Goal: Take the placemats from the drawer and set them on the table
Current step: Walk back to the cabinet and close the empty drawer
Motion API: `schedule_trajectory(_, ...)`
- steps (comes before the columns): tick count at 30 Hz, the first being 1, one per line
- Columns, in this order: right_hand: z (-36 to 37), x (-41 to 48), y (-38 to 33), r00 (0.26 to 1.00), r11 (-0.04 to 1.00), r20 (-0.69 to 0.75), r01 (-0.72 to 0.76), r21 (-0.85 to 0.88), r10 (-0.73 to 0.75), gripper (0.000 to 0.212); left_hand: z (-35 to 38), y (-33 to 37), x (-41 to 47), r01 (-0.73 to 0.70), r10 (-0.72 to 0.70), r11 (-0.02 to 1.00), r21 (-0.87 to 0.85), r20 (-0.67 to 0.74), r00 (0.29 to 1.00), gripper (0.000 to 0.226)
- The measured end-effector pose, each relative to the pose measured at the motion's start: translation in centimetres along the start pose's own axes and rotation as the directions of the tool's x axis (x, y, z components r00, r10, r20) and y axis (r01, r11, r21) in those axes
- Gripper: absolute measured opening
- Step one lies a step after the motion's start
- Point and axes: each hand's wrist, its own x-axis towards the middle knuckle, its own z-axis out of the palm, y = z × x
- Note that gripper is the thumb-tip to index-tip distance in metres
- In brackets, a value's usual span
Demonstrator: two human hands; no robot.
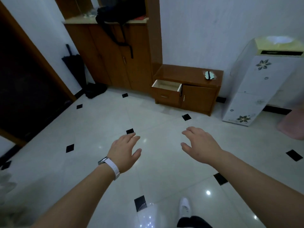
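A low brown cabinet (197,96) stands against the far wall, and its upper left drawer (167,87) is pulled out. The drawer's pale inside shows, but I cannot make out any placemats in it. My left hand (125,149), with a white watch band on the wrist, is stretched out over the floor with fingers apart and holds nothing. To its right, my right hand (199,143) is also spread and holds nothing. Both hands are well short of the cabinet.
A tall brown cupboard (115,60) with a black bag (118,12) on top stands left of the cabinet. A folded umbrella (74,63) leans in the corner by a dark doorway (21,83). A white flowered appliance (256,86) stands at right. White tiled floor (102,119) lies between.
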Motion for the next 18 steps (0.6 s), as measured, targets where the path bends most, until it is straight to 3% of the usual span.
schedule_trajectory(9,-3.6,12.0,6.7,0.999,0.999,-0.007,-0.044,0.017,0.044,0.053,-1.6,0.6,13.6,-0.010,0.010,1.000,0.013,-0.003,1.000,0.059)
schedule_trajectory(18,-1.2,23.0,6.8,0.992,0.997,0.097,-0.080,-0.019,0.081,0.053,1.3,-6.3,24.5,0.014,-0.010,0.998,-0.059,0.069,0.998,0.069)
